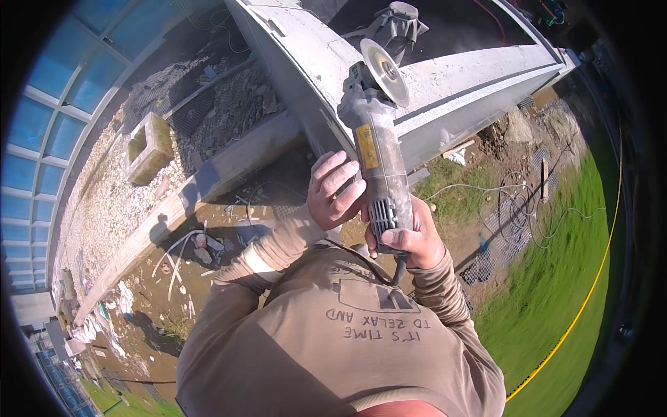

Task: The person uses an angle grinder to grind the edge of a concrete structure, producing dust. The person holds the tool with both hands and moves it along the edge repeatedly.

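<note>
I hold a grey, dust-coated angle grinder (380,167) upright in my right hand (417,240), fingers wrapped round its rear body near the cord. Its round cutting disc (379,69) is at the upper end, over a white-coated ledge (458,83). Just left of the grinder, my left hand (330,194) has its fingers slightly bent and apart; whether the fingertips touch the tool is unclear, and its thumb is hidden. My tan long-sleeved shirt (292,361) fills the lower middle.
A concrete beam (139,236) runs diagonally at left, beside a hollow block (146,156), gravel and debris. Blue glazing (62,139) curves along the left rim. Loose cables and mesh (507,222) lie at right, near grass (549,306) and a yellow tape (583,313). A draped object (399,28) stands beyond the disc.
</note>
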`<state>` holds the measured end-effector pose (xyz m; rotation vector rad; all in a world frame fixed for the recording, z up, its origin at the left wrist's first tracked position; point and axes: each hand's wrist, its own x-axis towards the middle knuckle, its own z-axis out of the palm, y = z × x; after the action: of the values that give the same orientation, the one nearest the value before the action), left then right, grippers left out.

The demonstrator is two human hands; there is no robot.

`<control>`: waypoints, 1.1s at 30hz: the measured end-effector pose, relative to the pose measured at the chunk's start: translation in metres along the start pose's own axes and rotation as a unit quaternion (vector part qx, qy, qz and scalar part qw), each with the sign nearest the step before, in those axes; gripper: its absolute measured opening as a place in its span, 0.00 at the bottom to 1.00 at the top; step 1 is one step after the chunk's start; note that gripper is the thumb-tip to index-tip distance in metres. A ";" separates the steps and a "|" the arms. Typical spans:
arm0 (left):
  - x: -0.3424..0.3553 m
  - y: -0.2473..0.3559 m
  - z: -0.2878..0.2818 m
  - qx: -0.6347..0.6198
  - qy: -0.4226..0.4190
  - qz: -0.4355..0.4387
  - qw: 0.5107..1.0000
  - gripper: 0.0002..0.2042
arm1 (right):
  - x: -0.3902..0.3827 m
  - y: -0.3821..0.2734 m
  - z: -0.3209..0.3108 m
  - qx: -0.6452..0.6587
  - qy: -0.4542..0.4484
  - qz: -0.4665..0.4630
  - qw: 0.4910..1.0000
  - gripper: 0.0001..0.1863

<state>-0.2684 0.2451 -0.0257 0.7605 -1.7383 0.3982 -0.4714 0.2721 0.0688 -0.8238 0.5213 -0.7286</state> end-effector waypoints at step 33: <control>0.024 -0.076 -0.052 0.012 -0.180 0.096 0.979 0.11 | 0.036 0.023 0.042 -0.267 0.068 -0.053 0.960 0.45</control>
<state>-0.1835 0.2146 0.0039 0.7148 -2.1611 0.4323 -0.4117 0.2754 0.0693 -1.3190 0.8222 -0.7562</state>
